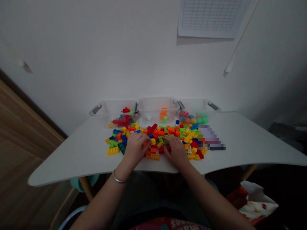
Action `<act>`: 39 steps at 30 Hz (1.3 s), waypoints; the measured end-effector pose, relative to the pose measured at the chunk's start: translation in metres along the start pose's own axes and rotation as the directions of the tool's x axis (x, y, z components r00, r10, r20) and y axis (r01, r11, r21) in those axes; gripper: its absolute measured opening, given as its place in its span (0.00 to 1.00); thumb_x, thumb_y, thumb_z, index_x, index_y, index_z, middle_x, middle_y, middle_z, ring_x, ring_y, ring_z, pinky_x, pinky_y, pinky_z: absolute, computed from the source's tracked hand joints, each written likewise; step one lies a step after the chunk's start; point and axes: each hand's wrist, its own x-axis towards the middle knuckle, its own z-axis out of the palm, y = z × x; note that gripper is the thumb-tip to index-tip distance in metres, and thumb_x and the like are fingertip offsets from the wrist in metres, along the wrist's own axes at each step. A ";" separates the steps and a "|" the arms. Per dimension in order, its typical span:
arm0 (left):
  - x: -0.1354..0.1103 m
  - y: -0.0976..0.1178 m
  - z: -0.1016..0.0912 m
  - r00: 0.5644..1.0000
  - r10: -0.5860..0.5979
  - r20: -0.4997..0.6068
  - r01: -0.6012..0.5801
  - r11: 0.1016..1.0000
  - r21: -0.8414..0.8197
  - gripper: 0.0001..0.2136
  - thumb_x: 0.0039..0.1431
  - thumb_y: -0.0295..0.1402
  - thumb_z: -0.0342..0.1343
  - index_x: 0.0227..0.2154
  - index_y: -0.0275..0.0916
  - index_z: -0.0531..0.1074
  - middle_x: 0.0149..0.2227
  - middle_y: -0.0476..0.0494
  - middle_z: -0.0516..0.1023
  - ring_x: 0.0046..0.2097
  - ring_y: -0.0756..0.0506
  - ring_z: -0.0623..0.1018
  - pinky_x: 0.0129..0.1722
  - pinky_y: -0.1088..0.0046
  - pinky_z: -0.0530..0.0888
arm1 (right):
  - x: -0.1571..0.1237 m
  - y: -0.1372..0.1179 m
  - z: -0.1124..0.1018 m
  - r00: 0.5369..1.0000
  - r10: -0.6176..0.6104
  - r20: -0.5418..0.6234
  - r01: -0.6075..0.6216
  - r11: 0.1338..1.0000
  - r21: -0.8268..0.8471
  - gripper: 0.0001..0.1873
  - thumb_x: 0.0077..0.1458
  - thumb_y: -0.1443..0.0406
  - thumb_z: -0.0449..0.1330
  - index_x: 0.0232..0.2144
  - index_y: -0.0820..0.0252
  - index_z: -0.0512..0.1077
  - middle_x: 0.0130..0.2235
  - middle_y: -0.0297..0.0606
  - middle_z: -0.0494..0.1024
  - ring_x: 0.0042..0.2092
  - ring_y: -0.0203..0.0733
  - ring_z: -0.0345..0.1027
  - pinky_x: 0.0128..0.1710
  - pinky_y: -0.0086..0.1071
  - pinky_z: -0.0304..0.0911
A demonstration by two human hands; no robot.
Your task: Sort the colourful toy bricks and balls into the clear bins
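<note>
A heap of coloured plastic building bricks [172,134] lies spread over the white table [72,153]. My left hand [134,147] rests on the heap's near left part, fingers curled down among orange and red bricks. My right hand [176,150] lies beside it on the near middle of the heap, fingers bent onto red bricks. What either hand's fingers hold, if anything, is hidden under them. A silver bangle [118,179] circles my left wrist.
Three clear plastic bins stand in a row at the back: the left one [105,110] holds red bricks, the middle one [155,107] orange and green pieces, the right one [203,107] several coloured pieces. A blurred patch [211,137] lies right of the heap. A bag [254,201] sits on the floor at right.
</note>
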 end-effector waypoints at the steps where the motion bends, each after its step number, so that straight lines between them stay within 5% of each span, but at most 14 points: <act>1: -0.004 0.006 0.005 1.000 0.010 0.003 -0.010 1.000 -0.020 0.04 0.60 0.32 0.54 0.31 0.40 0.73 0.35 0.45 0.78 0.39 0.44 0.74 0.43 0.63 0.67 | 0.000 0.000 0.000 1.000 -0.011 -0.004 0.011 1.000 0.009 0.17 0.55 0.68 0.56 0.49 0.60 0.69 0.47 0.45 0.76 0.49 0.50 0.66 0.52 0.47 0.64; 7: -0.012 0.026 0.023 0.996 0.044 0.072 -0.042 0.998 -0.036 0.03 0.59 0.32 0.56 0.31 0.40 0.74 0.35 0.46 0.78 0.39 0.44 0.73 0.44 0.62 0.68 | 0.001 -0.002 -0.006 0.994 -0.106 0.041 0.101 0.989 0.111 0.15 0.52 0.66 0.60 0.44 0.58 0.71 0.42 0.41 0.78 0.46 0.46 0.70 0.49 0.42 0.66; 16: -0.013 0.029 0.025 0.994 0.077 0.079 -0.074 0.997 -0.035 0.06 0.61 0.32 0.52 0.33 0.42 0.74 0.34 0.45 0.79 0.39 0.43 0.73 0.45 0.60 0.70 | 0.003 -0.002 -0.003 0.989 -0.110 0.103 0.100 0.991 0.092 0.11 0.53 0.67 0.61 0.41 0.56 0.73 0.39 0.40 0.79 0.44 0.45 0.71 0.48 0.41 0.67; 21: -0.027 0.021 0.018 0.998 -0.021 0.063 0.019 0.999 0.025 0.11 0.61 0.34 0.52 0.45 0.39 0.72 0.44 0.39 0.77 0.46 0.41 0.73 0.51 0.58 0.69 | 0.003 -0.002 -0.004 0.993 -0.073 0.089 0.066 0.995 0.080 0.12 0.53 0.70 0.60 0.41 0.58 0.73 0.40 0.40 0.79 0.44 0.45 0.70 0.47 0.41 0.67; 27: -0.039 0.004 0.007 0.996 -0.090 -0.009 0.090 0.969 0.231 0.16 0.62 0.37 0.50 0.51 0.42 0.70 0.53 0.38 0.74 0.56 0.36 0.69 0.62 0.45 0.53 | 0.002 -0.001 -0.002 0.997 -0.058 0.049 0.055 0.997 0.062 0.11 0.50 0.72 0.61 0.39 0.60 0.72 0.39 0.42 0.78 0.43 0.47 0.70 0.46 0.42 0.67; 35: -0.034 -0.002 0.017 0.990 -0.140 -0.021 0.140 0.936 0.324 0.15 0.61 0.39 0.50 0.48 0.42 0.73 0.55 0.37 0.72 0.59 0.33 0.66 0.62 0.41 0.51 | 0.000 0.005 -0.003 0.987 0.099 -0.127 -0.081 0.987 0.136 0.11 0.53 0.66 0.59 0.41 0.56 0.71 0.41 0.42 0.76 0.46 0.48 0.68 0.49 0.45 0.64; 39: -0.035 -0.001 0.017 0.982 -0.188 -0.029 0.189 0.939 0.289 0.15 0.61 0.39 0.50 0.47 0.40 0.73 0.53 0.36 0.74 0.57 0.33 0.68 0.62 0.41 0.52 | 0.018 0.023 -0.021 0.903 0.319 -0.287 -0.258 0.938 0.231 0.13 0.55 0.60 0.58 0.42 0.57 0.69 0.43 0.43 0.74 0.45 0.47 0.67 0.47 0.43 0.64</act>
